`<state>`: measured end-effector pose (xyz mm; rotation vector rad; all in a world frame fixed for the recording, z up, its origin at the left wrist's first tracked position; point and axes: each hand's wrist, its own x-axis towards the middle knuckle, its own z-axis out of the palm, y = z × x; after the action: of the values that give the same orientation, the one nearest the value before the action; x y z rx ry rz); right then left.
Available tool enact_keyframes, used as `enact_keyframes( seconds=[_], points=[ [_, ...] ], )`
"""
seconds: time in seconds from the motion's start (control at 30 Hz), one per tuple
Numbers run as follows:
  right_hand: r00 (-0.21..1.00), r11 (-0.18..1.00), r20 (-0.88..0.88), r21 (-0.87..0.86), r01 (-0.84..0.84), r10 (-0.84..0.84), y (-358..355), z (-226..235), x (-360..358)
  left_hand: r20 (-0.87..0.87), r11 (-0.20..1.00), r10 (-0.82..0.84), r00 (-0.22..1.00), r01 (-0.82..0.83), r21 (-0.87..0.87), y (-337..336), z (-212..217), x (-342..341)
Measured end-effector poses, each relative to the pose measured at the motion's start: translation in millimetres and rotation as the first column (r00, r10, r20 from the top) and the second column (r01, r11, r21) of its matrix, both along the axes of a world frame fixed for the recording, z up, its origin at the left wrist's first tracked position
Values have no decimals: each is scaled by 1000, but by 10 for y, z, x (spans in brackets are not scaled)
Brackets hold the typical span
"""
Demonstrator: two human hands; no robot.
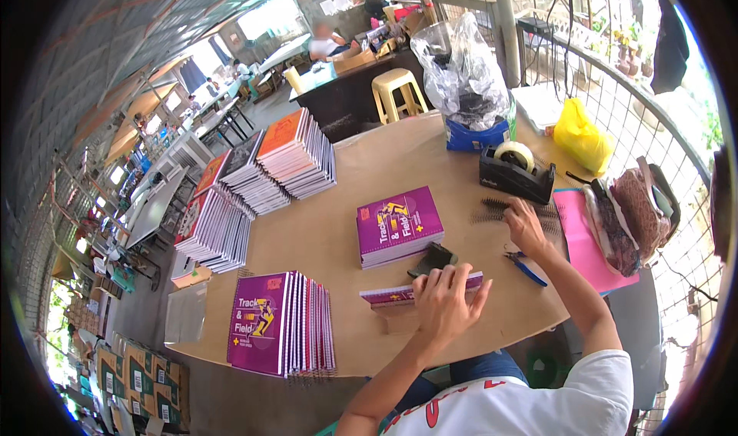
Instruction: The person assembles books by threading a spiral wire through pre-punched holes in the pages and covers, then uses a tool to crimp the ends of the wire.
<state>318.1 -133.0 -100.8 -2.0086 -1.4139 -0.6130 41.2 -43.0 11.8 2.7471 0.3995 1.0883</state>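
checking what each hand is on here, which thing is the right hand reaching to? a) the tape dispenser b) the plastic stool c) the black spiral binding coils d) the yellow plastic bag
c: the right hand rests on the black spiral binding coils just in front of the tape dispenser, while the left hand presses on a purple notebook.

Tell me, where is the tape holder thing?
In the head view, the black tape dispenser sits at the table's far right, just beyond the right hand and the black spiral coils, beside the blue box.
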Motion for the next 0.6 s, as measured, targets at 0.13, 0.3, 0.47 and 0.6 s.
enact_keyframes(
  seconds=[0.13, 0.3, 0.47, 0.6],
  points=[
    [985, 982, -1, 77, -170, 171, 30, 325, 64, 71, 991, 80, 994, -87, 104, -26, -106, 148],
    [944, 965, -216, -23, -260, 249, -144, 1120, -355, 28, 993, 104, 994, -105, 60, -25, -93, 156],
    [834, 899, -358, 37, -437, 421, -371, 1051, -607, 93, 982, -82, 992, 96, -164, 15, 81, 34],
    [716, 884, -538, 132, -449, 445, -463, 1141, -892, 22, 966, -190, 982, 191, -174, 132, 21, -64]
  ],
)
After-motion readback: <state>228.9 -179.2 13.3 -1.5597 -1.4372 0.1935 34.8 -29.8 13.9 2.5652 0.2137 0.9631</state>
